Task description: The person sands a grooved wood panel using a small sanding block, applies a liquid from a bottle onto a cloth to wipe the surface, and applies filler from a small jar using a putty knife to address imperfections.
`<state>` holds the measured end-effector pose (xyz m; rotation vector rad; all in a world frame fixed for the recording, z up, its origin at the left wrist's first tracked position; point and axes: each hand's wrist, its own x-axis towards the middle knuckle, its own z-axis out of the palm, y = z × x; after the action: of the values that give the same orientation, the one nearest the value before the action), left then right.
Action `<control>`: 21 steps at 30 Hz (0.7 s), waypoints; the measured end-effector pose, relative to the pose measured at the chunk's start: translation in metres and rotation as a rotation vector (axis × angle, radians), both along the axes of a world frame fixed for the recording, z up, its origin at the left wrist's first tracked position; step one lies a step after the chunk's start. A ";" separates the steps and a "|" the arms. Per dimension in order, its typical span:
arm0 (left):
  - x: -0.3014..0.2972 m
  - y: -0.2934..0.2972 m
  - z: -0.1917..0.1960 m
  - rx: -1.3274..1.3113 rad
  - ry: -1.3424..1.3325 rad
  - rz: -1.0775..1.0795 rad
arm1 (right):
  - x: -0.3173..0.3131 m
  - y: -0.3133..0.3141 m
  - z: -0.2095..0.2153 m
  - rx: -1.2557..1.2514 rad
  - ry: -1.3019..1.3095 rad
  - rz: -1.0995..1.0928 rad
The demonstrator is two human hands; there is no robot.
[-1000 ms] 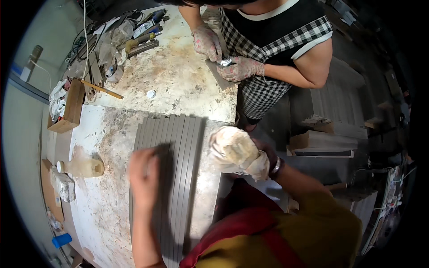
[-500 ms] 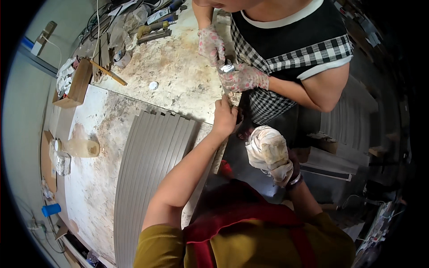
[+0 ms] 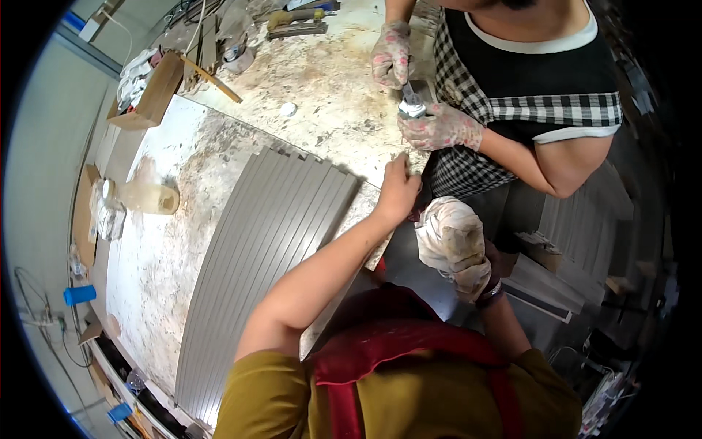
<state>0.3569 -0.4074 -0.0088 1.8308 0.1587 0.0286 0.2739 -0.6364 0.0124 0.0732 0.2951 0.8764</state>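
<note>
Brown cardboard box [image 3: 150, 99] sits far off from the left hand [image 3: 398, 192], at the counter's [image 3: 157, 256] back. Grey ribbed panel [image 3: 256, 256] lies flat just beside that hand, whose fingers press the counter edge, holding nothing. The right hand [image 3: 468, 256] grips a crumpled white rag [image 3: 447, 233].

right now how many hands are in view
4: the person's bare left hand on the table edge, their rag-wrapped right hand off the table, and a co-worker's two gloved hands on a small tube.
</note>
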 end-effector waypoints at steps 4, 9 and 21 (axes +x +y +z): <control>-0.038 0.009 0.020 -0.155 0.184 -0.120 | -0.003 -0.013 -0.042 -0.898 -0.590 -0.096; -0.004 0.015 -0.002 0.067 0.052 -0.151 | 0.015 0.028 0.012 -0.476 -0.263 0.000; 0.048 0.012 -0.037 0.021 0.149 -0.040 | -0.017 -0.007 0.009 -0.140 -0.045 -0.030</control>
<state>0.4052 -0.3954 -0.0458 1.8564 0.2268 -0.1346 0.2574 -0.6432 0.0216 -0.0716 0.3119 0.8248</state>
